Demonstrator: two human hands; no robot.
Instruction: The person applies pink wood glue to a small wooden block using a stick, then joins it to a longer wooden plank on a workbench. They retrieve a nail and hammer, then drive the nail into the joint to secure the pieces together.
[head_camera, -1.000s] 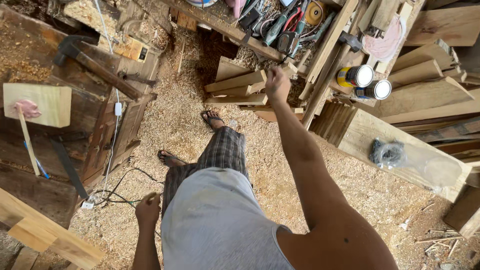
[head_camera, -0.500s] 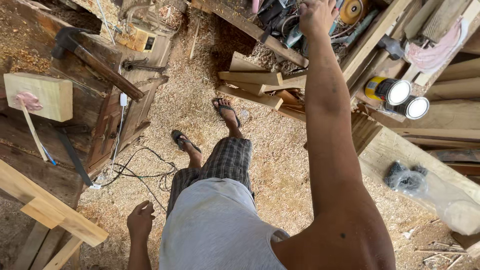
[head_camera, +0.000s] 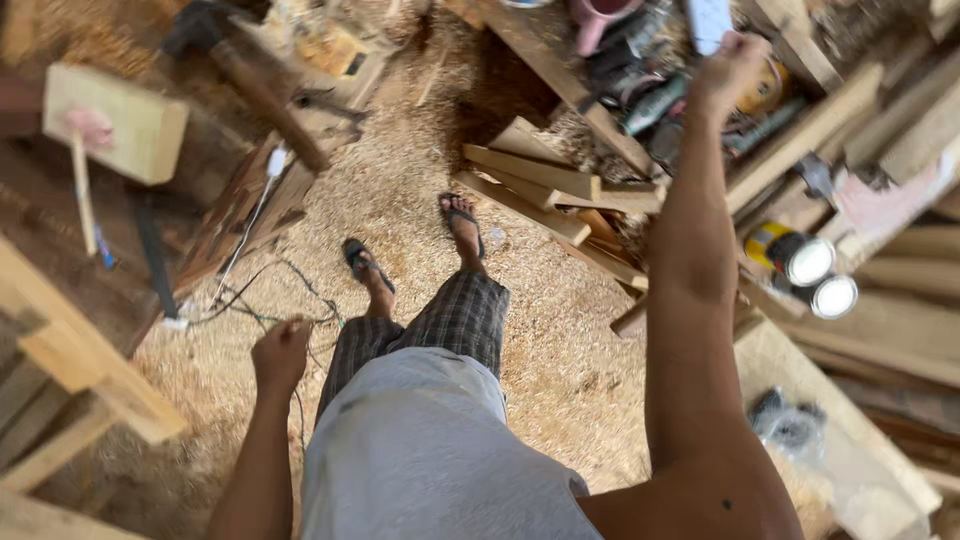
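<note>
Right hand (head_camera: 733, 70) around pale object (head_camera: 709, 22)

Right hand (head_camera: 733, 68) grips a white object (head_camera: 709, 22); left hand (head_camera: 281, 352) hangs empty.

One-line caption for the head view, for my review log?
Right hand raised over a cluttered tool shelf, left hand loosely closed at the person's side, sandalled feet on a sawdust floor.

A pale, flat rectangular object (head_camera: 710, 22), blurred, stood upright above a cluttered shelf of tools (head_camera: 650, 90), gripped from below.
</note>
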